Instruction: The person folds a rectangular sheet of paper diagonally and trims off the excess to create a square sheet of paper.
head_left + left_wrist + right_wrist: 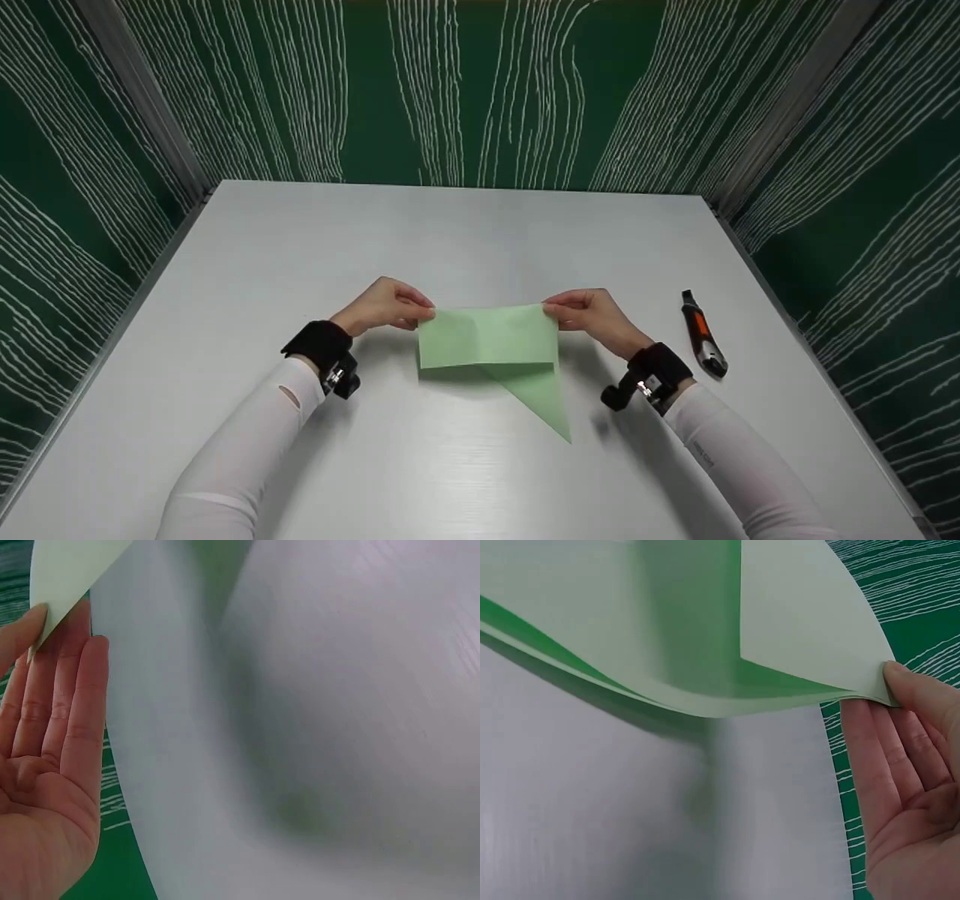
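Note:
A folded sheet of light green paper (487,335) is held up over the white table, its rectangular flap facing the head camera and a triangular part hanging below on the right. My left hand (388,303) pinches the upper left corner between thumb and fingers; the left wrist view shows that paper corner (64,585) under the thumb. At the upper right corner, my right hand (595,315) pinches the paper with thumb on top and fingers beneath. Several layers of the green paper (810,622) meet at that grip in the right wrist view.
On the right side of the white table (465,247) lies a utility knife (703,335) with a dark and orange handle, beyond the right wrist. Green panels (495,90) with white wavy lines stand behind the table and along both sides.

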Motion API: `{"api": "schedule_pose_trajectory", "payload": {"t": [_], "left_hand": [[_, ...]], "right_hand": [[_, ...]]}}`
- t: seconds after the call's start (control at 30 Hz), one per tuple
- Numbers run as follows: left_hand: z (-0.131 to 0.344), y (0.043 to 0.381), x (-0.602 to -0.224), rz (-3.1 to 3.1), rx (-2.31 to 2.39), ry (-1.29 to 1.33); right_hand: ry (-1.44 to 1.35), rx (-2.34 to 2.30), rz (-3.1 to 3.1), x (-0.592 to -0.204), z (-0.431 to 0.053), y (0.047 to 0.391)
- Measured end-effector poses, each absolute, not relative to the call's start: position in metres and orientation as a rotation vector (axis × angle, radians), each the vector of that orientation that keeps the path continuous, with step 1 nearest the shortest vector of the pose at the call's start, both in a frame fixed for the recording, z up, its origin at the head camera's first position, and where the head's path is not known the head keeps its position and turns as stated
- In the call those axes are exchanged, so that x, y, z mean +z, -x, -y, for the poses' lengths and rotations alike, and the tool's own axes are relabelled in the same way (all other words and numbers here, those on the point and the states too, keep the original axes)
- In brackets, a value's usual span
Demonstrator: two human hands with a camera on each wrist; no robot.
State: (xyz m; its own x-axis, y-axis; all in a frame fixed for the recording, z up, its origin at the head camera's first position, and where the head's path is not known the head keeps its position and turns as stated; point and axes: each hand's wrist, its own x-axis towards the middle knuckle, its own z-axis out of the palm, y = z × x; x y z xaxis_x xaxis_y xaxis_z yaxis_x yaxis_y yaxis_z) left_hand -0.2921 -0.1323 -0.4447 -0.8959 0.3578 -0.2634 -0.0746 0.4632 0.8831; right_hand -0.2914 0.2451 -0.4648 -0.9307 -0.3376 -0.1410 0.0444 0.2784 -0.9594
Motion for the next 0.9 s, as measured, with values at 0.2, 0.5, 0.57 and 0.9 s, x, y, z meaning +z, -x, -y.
{"api": "schedule_pose_trajectory", "payload": {"t": [0.2, 0.5, 0.57, 0.9], "left_hand": [[0.128, 0.293, -0.445, -2.267, 1.331, -0.282], [0.113, 0.293, -0.441, -2.309, 1.172, -0.371], [0.108, 0.293, -0.441, -2.305, 1.147, -0.394], [0.097, 0.291, -0.446, -2.342, 1.114, -0.499]], "right_hand": [[0.267, -1.672, -2.246, -0.461, -0.244, 0.289], [0.278, -1.662, -2.244, -0.461, -0.242, 0.288], [0.288, -1.668, -2.229, -0.461, -0.24, 0.287], [0.327, -1.648, -2.199, -0.46, -0.236, 0.284]]}}
